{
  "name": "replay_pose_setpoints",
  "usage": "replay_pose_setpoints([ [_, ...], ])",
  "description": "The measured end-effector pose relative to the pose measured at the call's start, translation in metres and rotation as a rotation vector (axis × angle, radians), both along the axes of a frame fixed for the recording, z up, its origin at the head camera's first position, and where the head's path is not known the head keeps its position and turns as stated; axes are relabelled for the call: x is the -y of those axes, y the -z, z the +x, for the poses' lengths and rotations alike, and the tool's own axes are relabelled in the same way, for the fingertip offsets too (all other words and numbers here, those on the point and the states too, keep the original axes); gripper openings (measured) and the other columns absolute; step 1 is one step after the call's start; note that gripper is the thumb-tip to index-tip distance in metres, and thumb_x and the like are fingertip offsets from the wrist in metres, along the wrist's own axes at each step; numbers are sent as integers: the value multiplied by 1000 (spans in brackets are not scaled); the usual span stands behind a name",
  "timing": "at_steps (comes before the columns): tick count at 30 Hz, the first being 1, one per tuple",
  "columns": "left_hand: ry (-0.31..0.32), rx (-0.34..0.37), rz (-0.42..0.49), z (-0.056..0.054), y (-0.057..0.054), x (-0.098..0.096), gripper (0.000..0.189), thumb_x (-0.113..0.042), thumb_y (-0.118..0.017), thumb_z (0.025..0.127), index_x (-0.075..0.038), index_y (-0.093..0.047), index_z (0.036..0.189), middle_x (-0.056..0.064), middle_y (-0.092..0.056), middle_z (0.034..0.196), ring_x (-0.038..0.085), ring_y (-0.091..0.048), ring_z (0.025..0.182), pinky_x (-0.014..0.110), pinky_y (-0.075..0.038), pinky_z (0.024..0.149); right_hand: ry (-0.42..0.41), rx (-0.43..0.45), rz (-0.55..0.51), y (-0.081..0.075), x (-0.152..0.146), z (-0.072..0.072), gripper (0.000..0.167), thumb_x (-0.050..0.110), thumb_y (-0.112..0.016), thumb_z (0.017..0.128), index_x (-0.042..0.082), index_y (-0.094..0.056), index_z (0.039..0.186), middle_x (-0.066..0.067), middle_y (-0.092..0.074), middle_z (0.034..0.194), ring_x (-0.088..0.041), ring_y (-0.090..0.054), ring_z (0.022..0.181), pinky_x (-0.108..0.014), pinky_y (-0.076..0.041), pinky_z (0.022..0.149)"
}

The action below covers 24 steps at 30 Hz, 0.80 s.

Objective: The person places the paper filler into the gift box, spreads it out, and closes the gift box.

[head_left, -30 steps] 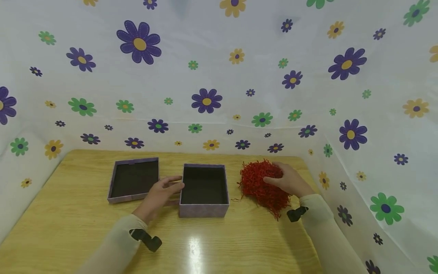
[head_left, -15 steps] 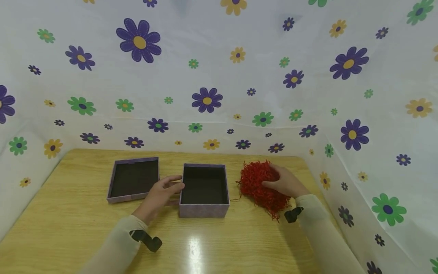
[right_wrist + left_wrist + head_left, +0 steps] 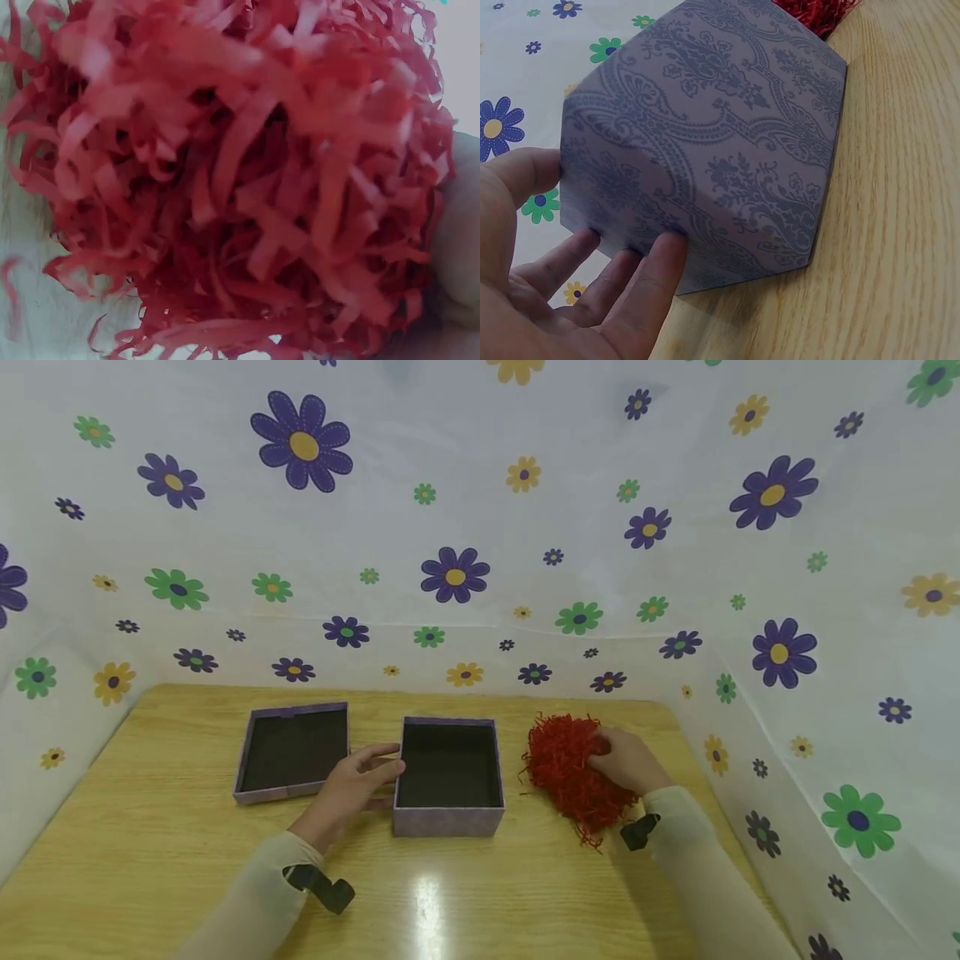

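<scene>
An uncovered box (image 3: 448,822) with a dark inside stands mid-table in the head view. Its purple-grey patterned wall (image 3: 720,135) fills much of the left wrist view. My left hand (image 3: 351,789) touches the left side of this box, thumb and fingertips spread against the wall. To the right lies a heap of red shredded paper (image 3: 566,768). My right hand (image 3: 628,763) grips into the right side of the heap, its fingertips hidden among the strands. Close up in the right wrist view, curly paper strips (image 3: 247,195) cover most of the frame, with part of the hand at the right edge.
The shallow box lid (image 3: 292,750) lies inside-up on the wooden table (image 3: 187,860), left of the box. A white flowered cloth (image 3: 390,527) encloses the table at the back and sides.
My right hand's fingers have closed further into the red shredded paper, and the heap has shifted slightly. My left hand stays at the box, and the head view has tilted a little.
</scene>
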<state>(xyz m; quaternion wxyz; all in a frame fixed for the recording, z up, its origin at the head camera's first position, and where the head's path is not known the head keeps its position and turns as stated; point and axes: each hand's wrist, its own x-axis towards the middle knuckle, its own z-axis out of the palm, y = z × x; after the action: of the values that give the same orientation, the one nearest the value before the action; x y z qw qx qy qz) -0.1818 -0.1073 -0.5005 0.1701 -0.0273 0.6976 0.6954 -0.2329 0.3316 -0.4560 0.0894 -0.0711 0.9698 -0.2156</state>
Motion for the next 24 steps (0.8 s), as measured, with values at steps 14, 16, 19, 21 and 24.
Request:
replay_pose_setpoints([
  [14, -10, 4, -2, -1, -1, -1, 58, -35, -71, 100, -15, -52, 151, 16, -56, 140, 31, -61, 123, 46, -59, 95, 6, -66, 6, -31, -3, -6, 27, 16, -64, 96, 3, -68, 119, -13, -71, 105, -25, -60, 85, -44, -52, 79],
  [16, -12, 9, -1, -1, -1, -1, 58, -35, -71, 100, -16, -53, 151, 16, -56, 139, 31, -61, 123, 46, -59, 94, 6, -79, 5, -35, -4, -7, 27, 15, -64, 96, 2, -68, 119, -14, -71, 105, -25, -60, 84, -44, -52, 79],
  [19, -6, 10, 4, -1, -1, 0, 59, -36, -71, 100, -15, -52, 152, 16, -56, 140, 31, -61, 123, 46, -59, 94, -6, -123, -11, -42, -5, -7, 24, 12, -65, 95, 3, -69, 117, -12, -71, 100, -23, -58, 80, -40, -50, 74],
  [21, -9, 15, 8, -2, -1, 0, 58, -35, -72, 99, -16, -53, 151, 15, -56, 139, 30, -61, 122, 46, -59, 94, -17, -157, -6, -46, -6, -7, 22, 11, -66, 94, 4, -70, 115, -10, -71, 96, -22, -57, 79, -39, -49, 72],
  [24, -9, 13, 7, -2, -1, 0, 58, -35, -72, 99, -16, -53, 151, 15, -56, 139, 30, -62, 120, 46, -59, 94, -17, -171, 2, -54, -6, -5, 25, 11, -66, 94, 4, -70, 118, -11, -71, 99, -24, -58, 81, -41, -51, 75],
])
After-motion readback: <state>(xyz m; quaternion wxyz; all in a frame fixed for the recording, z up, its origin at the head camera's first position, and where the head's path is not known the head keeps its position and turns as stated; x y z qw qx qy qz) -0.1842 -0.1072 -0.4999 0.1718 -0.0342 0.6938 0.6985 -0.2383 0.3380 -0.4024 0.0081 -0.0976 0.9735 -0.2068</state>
